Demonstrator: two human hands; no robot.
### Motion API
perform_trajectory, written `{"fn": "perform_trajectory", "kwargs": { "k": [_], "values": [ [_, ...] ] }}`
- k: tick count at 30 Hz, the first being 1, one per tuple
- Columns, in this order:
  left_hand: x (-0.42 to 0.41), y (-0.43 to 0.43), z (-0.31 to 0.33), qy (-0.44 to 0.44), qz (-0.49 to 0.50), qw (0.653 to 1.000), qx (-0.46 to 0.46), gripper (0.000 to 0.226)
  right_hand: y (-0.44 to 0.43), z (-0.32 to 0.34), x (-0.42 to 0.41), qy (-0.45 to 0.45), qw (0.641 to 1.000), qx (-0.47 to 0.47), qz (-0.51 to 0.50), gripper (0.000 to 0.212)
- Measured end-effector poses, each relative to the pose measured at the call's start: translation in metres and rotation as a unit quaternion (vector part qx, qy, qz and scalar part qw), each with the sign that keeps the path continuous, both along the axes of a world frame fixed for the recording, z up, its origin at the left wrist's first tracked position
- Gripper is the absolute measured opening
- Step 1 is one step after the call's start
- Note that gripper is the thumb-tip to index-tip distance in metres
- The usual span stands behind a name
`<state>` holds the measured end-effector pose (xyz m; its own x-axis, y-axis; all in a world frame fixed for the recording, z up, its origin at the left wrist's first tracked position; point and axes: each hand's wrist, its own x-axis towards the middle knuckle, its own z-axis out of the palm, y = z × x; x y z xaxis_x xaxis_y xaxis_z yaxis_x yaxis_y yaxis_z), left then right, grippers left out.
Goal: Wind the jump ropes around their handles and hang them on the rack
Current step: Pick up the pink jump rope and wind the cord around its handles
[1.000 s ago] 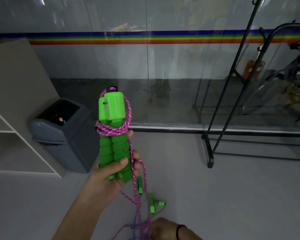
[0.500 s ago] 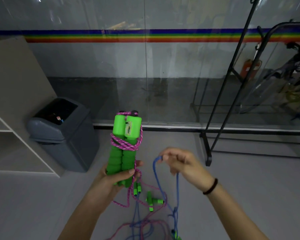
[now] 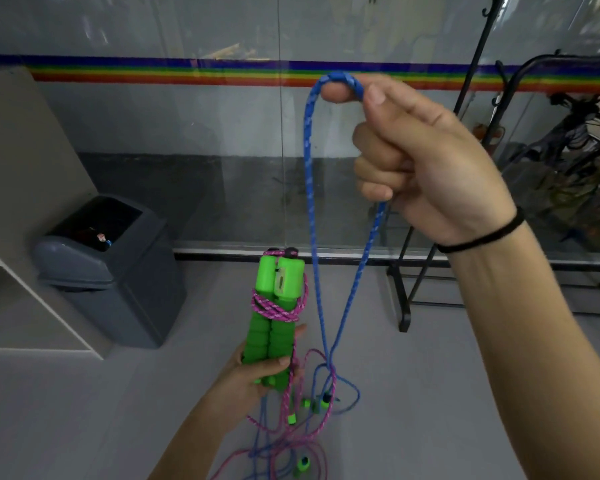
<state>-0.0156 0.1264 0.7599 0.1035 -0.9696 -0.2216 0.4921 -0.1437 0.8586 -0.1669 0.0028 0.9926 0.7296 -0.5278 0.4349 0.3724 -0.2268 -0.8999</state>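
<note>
Above and to the right of the green handles, the right hand is raised with its fingers curled, a loop of the blue rope hooked over the forefinger and pinched under the thumb. Both strands drop past the handles' right side. The left hand grips the lower ends of the two handles, held upright side by side, with the pink rope wound a few turns around their necks. Below the handles, loose pink and blue rope lies tangled on the floor. Left of the handles stands a grey bin; to their right stands the black rack.
</note>
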Motion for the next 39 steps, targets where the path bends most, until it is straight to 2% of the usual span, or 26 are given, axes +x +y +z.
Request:
{"fn": "perform_trajectory", "kwargs": {
  "k": [4,6,9,11,13,15,17,18,20,22,23,24,25,27,28,29,32,35,37,39],
  "values": [
    [-0.008,-0.008,0.007,0.036,-0.059,0.997,-0.041,0.049,-0.02,-0.001,-0.005,-0.005,0.999,0.006,-0.032,0.03],
    [-0.009,-0.011,0.009,0.024,-0.042,0.997,-0.06,0.052,-0.031,-0.005,-0.014,0.005,0.999,0.045,-0.023,0.032],
    [-0.007,-0.018,0.008,0.014,0.034,0.996,-0.077,0.063,-0.037,-0.014,-0.024,0.031,0.996,0.078,0.026,0.032],
    [-0.008,-0.022,0.008,0.036,0.058,0.995,-0.071,0.065,-0.034,-0.018,-0.025,0.055,0.995,0.066,0.054,0.033],
    [-0.01,-0.024,0.01,0.038,0.034,0.997,-0.05,0.063,-0.031,-0.02,-0.024,0.073,0.994,0.04,0.065,0.034],
    [-0.013,-0.023,0.013,0.021,-0.026,0.999,-0.041,0.064,-0.035,-0.018,-0.026,0.068,0.997,0.022,0.025,0.032],
    [-0.012,-0.02,0.013,0.026,-0.036,0.998,-0.038,0.068,-0.055,-0.024,-0.033,0.078,0.99,-0.027,-0.116,0.027],
    [-0.011,-0.018,0.013,0.033,-0.027,0.998,-0.042,0.065,-0.068,-0.032,-0.037,0.111,0.966,-0.081,-0.219,0.024],
    [-0.008,-0.016,0.015,0.059,-0.005,0.996,-0.065,0.059,-0.097,-0.059,-0.046,0.242,0.863,-0.175,-0.407,0.02],
    [-0.007,-0.016,0.019,0.07,0.03,0.994,-0.081,0.06,-0.109,-0.098,-0.052,0.422,0.752,-0.187,-0.47,0.024],
    [-0.007,-0.017,0.021,0.07,0.046,0.993,-0.084,0.061,-0.106,-0.117,-0.055,0.483,0.716,-0.184,-0.47,0.031],
    [-0.008,-0.018,0.023,0.074,0.053,0.992,-0.091,0.062,-0.098,-0.132,-0.057,0.514,0.708,-0.185,-0.446,0.032],
    [-0.009,-0.019,0.026,0.081,0.055,0.99,-0.098,0.064,-0.082,-0.145,-0.058,0.516,0.74,-0.189,-0.387,0.027],
    [-0.013,-0.021,0.032,0.096,0.044,0.988,-0.111,0.067,-0.039,-0.167,-0.051,0.506,0.836,-0.15,-0.146,0.017],
    [-0.014,-0.022,0.034,0.103,0.035,0.987,-0.115,0.068,-0.016,-0.179,-0.042,0.503,0.855,-0.119,-0.036,0.022],
    [-0.017,-0.023,0.036,0.106,0.025,0.987,-0.117,0.067,0.003,-0.193,-0.031,0.502,0.858,-0.107,0.018,0.024],
    [-0.021,-0.021,0.036,0.095,-0.004,0.99,-0.108,0.066,0.02,-0.23,-0.005,0.481,0.865,-0.141,-0.012,0.013],
    [-0.014,-0.015,0.038,0.106,0.004,0.989,-0.102,0.065,0.011,-0.234,-0.004,0.461,0.876,-0.141,0.0,0.013],
    [-0.006,-0.011,0.038,0.075,0.018,0.993,-0.094,0.062,0.008,-0.224,-0.006,0.413,0.903,-0.117,-0.015,0.013],
    [0.001,-0.005,0.035,0.007,0.03,0.997,-0.067,0.058,0.006,-0.201,-0.007,0.33,0.941,-0.057,-0.047,0.013]
  ]
}}
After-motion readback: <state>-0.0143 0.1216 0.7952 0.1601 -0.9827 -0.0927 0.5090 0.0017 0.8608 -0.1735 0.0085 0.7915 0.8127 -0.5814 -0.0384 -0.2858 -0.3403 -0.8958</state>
